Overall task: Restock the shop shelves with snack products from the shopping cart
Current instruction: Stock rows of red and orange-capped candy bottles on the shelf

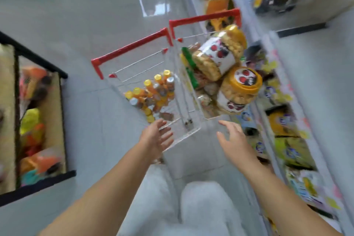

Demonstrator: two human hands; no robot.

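Yellow and green packs [293, 151] on the shelves [310, 145] at the right are too blurry to read. Part of the shelves is cut off at the edge.

A wire shopping cart [205, 17] with a red handle stands just beside the shelves. Big clear snack jars [239, 90] with yellow lids lie piled in it. A second cart [130, 48] beside it holds small bottles [153, 94].

The left hand [156, 138] and right hand [232, 138] reach toward the carts. Both have fingers spread wide and hold nothing. I cannot tell if the left fingers touch the wire.
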